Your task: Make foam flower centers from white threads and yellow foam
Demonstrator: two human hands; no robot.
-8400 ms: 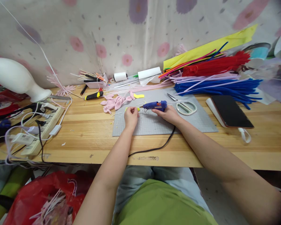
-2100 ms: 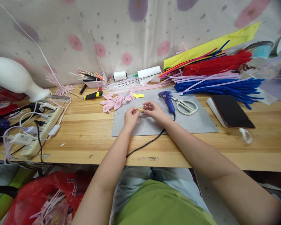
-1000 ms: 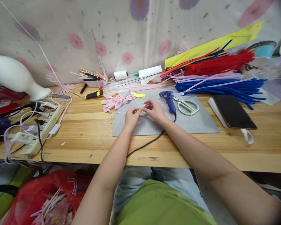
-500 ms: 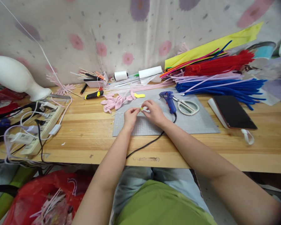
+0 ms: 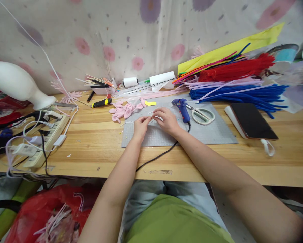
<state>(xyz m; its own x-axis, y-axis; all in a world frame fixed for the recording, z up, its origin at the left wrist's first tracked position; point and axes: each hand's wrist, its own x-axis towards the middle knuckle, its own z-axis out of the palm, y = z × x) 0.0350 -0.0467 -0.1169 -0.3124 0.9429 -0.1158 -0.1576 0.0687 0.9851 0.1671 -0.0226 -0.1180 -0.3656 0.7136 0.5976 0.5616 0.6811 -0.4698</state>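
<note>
Over the grey cutting mat [image 5: 207, 136], my left hand [image 5: 141, 127] is closed in a pinch at thumb and forefinger. My right hand [image 5: 167, 120] meets it fingertip to fingertip, its fingers curled and closed too. Thin white strands [image 5: 154, 122] show beneath the right fingers; the small piece pinched between both hands is mostly hidden. Behind the hands lie pink fuzzy looped shapes [image 5: 127, 110] and a small yellow strip [image 5: 150, 103]. To the right of my right hand lies a blue glue gun [image 5: 183, 110], beside white-handled scissors [image 5: 203, 116].
Bundles of blue pipe cleaners [image 5: 237, 94] and red pipe cleaners [image 5: 237, 69] lie at the back right. A phone [image 5: 253, 120] rests at the right. On the left are a power strip [image 5: 49, 141] with cables and a white foam head [image 5: 17, 82]. A black cord [image 5: 156, 157] crosses the front.
The fingertips have shifted slightly around the small piece. Its yellow part, visible between them before, is now hidden. The things on the table have stayed put.
</note>
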